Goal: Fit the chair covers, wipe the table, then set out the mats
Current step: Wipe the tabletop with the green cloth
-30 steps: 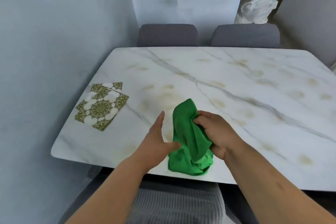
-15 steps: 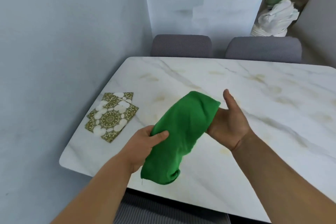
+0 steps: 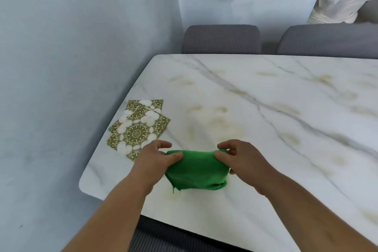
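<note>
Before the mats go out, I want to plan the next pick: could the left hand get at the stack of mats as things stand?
Probably yes, once free. The mats lie just beyond the left hand, with nothing between them, but that hand and the right hand are both gripping the green cloth, so it must let go first.

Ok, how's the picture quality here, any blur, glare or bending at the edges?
Head view: soft even light, no hard glare on the table; the green cloth and both hands are fairly sharp; the white bundle at top right is smeared; wide-angle bending curves the table's edges.
</note>
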### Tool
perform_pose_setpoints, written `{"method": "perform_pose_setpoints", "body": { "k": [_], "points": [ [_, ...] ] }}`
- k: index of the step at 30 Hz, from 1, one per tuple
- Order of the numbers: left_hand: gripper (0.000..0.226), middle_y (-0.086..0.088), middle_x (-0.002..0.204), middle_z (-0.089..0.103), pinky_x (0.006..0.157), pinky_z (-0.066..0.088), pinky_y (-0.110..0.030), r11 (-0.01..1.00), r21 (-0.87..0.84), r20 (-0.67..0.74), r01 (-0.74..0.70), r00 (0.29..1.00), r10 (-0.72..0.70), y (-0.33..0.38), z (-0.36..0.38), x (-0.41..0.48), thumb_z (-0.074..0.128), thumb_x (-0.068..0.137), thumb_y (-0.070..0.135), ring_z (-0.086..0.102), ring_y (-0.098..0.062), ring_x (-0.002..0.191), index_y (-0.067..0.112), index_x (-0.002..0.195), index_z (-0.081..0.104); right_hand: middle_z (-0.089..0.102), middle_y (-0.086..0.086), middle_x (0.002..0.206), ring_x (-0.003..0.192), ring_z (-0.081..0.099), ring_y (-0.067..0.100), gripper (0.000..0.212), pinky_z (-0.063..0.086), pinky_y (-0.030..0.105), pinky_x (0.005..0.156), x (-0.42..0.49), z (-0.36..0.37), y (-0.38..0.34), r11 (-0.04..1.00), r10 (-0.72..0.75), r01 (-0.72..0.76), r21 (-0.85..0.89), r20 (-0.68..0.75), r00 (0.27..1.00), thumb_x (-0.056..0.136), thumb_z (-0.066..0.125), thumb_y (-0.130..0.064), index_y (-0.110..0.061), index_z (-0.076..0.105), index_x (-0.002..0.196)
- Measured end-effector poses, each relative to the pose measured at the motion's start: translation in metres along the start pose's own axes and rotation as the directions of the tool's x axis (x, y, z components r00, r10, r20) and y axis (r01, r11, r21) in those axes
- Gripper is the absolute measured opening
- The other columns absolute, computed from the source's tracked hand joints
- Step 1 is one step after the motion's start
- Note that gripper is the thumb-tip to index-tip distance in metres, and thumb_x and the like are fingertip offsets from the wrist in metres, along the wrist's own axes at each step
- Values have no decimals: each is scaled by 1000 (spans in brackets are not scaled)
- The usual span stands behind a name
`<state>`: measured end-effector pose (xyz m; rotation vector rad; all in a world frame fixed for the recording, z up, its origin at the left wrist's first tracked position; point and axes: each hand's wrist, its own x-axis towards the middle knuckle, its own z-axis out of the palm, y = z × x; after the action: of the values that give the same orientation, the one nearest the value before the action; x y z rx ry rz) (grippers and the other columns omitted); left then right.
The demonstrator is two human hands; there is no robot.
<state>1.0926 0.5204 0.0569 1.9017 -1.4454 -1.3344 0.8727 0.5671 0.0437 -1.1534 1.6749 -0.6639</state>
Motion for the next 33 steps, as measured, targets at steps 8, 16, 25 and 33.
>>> {"method": "perform_pose_setpoints", "body": {
  "k": [8,16,25,33],
  "points": [
    [40,1,99,70,74,53,-17,989,85,306,-117,948,86,-2,-34,15,72,78,5,66,-11,92,21,114,61,59,-11,91,74,57,6,30,44,21,56,1,13,-39,906,101,-1,-424,214,972,75,74,-43,-29,63,98],
    [43,6,117,58,83,50,-27,976,86,120,-202,974,191,-7,-41,72,67,87,21,58,-11,104,24,127,53,42,6,134,121,43,26,56,43,37,90,62,31,-40,854,29,-173,-490,-288,957,90,58,-42,-30,39,141],
    [50,-8,142,39,105,38,-44,919,391,-96,-50,991,95,-80,-67,125,55,90,29,37,-24,129,20,137,40,-19,5,161,144,-25,34,73,-14,55,115,115,171,29,643,-83,-46,-764,-129,988,87,-3,-66,-36,-7,152],
    [58,-16,141,40,110,31,-48,845,534,-235,0,961,149,-101,-101,201,55,90,32,33,-33,133,6,138,36,-10,3,162,147,-15,33,68,-12,53,116,148,164,37,563,-179,-63,-824,-196,964,86,-7,-67,-38,-14,147]
  ]
}}
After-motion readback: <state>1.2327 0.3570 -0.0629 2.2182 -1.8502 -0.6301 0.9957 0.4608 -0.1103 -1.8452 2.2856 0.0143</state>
